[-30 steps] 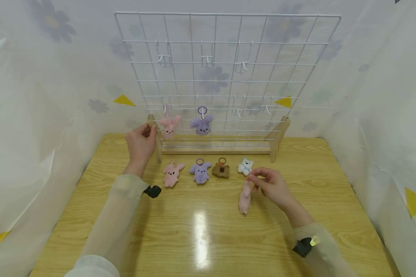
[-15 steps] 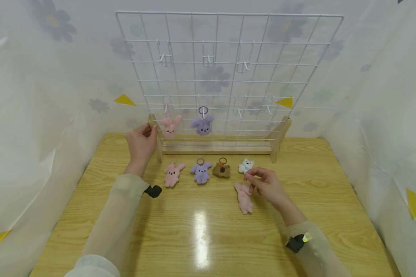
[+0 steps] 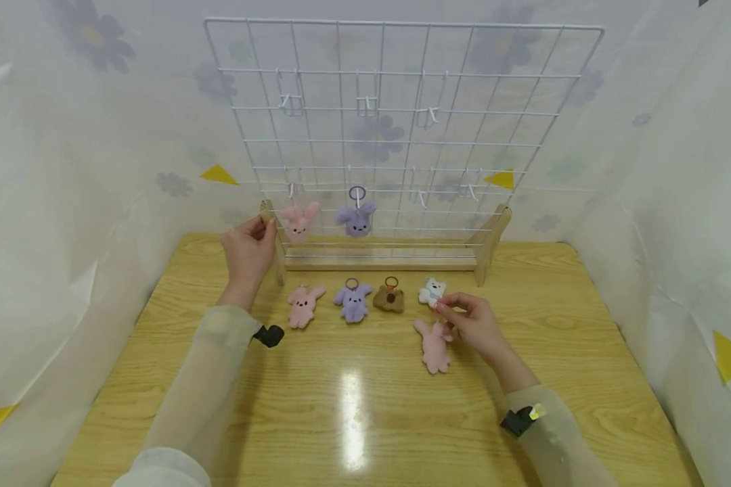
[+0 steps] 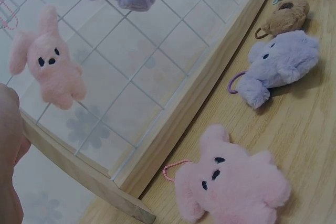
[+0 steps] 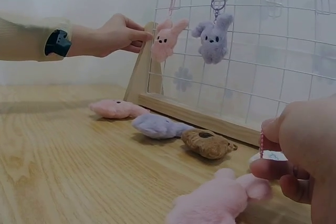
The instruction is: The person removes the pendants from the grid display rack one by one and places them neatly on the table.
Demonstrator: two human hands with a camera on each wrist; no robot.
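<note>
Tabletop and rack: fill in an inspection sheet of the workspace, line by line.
Surface: wood-grain table, glare patch on it.
Job's things: held pink plush; hung pink plush and hung purple plush on wire rack; lying pink plush, lying purple plush, brown plush and white plush before it.
Clutter: nothing seen.
Hands: left hand grips left upright; right hand pinches held plush's bead chain.
Cables: nothing seen.
Surroundings: flower-print sheeting, yellow triangles.
</note>
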